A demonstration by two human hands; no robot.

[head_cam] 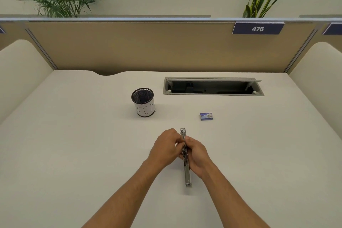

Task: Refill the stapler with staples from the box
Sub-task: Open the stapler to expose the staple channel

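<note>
A long silver metal stapler point(187, 174) lies lengthwise between my two hands, above the middle of the white desk point(74, 144), unfolded into one long strip. My left hand point(166, 146) grips its middle from the left, fingers curled on it. On the other side, my right hand point(197, 155) clasps the same part. The stapler's far tip and near end stick out past my hands. A small blue staple box point(206, 116) rests closed on the desk, beyond and to the right of my hands, untouched.
A black mesh pen cup point(144, 102) with a white paper label stands at the back left of my hands. An open cable hatch point(212, 87) is sunk into the desk behind the box. A tan divider panel bounds the far edge.
</note>
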